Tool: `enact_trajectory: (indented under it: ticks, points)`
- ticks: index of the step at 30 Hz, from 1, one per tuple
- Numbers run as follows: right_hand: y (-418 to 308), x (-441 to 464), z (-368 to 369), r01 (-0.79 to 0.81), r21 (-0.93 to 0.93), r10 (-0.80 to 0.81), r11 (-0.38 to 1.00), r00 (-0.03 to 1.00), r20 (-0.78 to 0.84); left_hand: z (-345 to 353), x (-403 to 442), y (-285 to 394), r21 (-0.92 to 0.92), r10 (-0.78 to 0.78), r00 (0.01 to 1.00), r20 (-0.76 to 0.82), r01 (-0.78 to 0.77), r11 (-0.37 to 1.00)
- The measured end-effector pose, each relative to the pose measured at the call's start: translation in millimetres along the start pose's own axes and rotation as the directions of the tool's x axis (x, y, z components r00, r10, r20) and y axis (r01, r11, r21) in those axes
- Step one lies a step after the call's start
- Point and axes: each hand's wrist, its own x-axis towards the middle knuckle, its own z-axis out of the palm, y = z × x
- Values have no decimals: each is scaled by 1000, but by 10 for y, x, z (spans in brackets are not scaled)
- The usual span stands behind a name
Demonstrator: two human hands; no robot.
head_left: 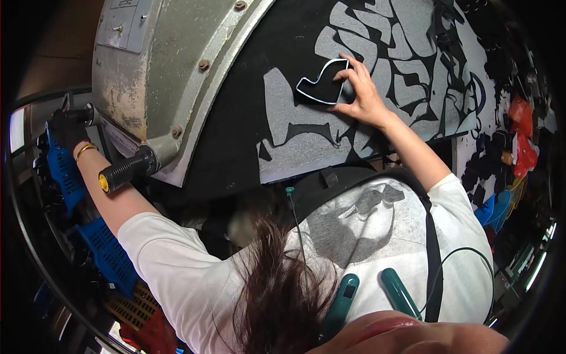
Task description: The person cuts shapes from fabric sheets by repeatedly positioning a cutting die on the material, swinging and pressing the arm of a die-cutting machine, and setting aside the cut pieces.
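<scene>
My right hand (367, 100) pinches a thin-walled, boot-shaped cutting die (319, 98) between the thumb and fingers. The die rests on black material at the edge of a grey sheet (295, 156) with several shaped openings cut in it. At far left, my left hand (66, 128), in a dark glove with a gold bangle at the wrist, is closed around the far handle (88, 114) of the big grey-green press head (171, 65). Dimness hides most of its fingers. A ribbed black handle (131, 169) with a yellow button juts out above my left forearm.
The press head covers the left part of the black cutting surface (227, 141). Blue plastic crates (109, 253) stand below my left arm. Red bags (522, 133) and dark scraps (480, 165) lie at right. A green neck-worn device (342, 304) hangs on my chest.
</scene>
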Motion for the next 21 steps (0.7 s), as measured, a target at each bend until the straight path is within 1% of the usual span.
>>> enact_trajectory:
  ticks: [2,4,5,7,8,9,10,11,12,13,14,15,16,17,18,19,20,21]
  points:
    - [-21,-1,66,-5,-21,4,1000,996,-85,-72,11,50,1,-37,999,21,37,999]
    - [-15,-9,88,4,-41,-8,999,995,-99,-225,12,188,-46,-86,996,25,87,995]
    - [-27,-7,90,14,-61,-20,998,994,-108,-234,16,173,-44,-82,996,21,83,996]
    - [-10,-2,80,11,-59,-18,998,994,-108,-203,-50,166,-110,-133,991,-18,130,985]
    - [-8,5,86,14,-47,-19,999,994,-109,-168,-93,115,-150,-219,966,136,239,959]
    - [0,4,86,19,-35,-23,999,994,-109,-179,-186,143,-144,-220,967,128,238,960]
    - [7,-2,88,26,-31,-30,999,993,-114,-196,-301,181,221,-101,989,108,75,972]
    - [14,-9,90,29,-36,-33,999,992,-119,-261,-362,220,399,-43,992,117,-7,917]
    - [10,-13,95,32,-41,-37,999,992,-122,-357,-411,282,563,15,992,127,-84,823]
    - [11,-10,101,38,-37,-42,999,991,-126,-452,-479,356,286,-144,989,36,128,950]
    - [24,-7,107,19,-30,-22,999,994,-106,-617,-541,502,-33,-316,949,-2,316,948]
    - [20,-11,112,-3,-21,1,1000,996,-85,-808,-606,664,-350,-478,878,19,453,820]
    - [9,-20,91,0,-14,-1,1000,996,-88,-1016,-658,854,-623,-607,789,93,522,582]
    - [-12,-24,50,-3,24,5,1000,996,-84,-1222,-692,1046,-816,-689,694,211,513,267]
    - [-21,-29,13,-5,59,10,998,997,-82,-1414,-710,1228,-900,-712,606,355,427,-86]
    - [35,-71,-22,2,61,4,998,996,-92,-1670,-677,1443,-905,-713,610,345,418,-80]
    - [58,-122,-57,-8,78,18,997,993,-120,-1973,-593,1612,-840,-710,461,533,390,-378]
    - [80,-175,-85,-18,95,32,995,989,-146,-2187,-573,1753,-705,-631,316,709,305,-640]
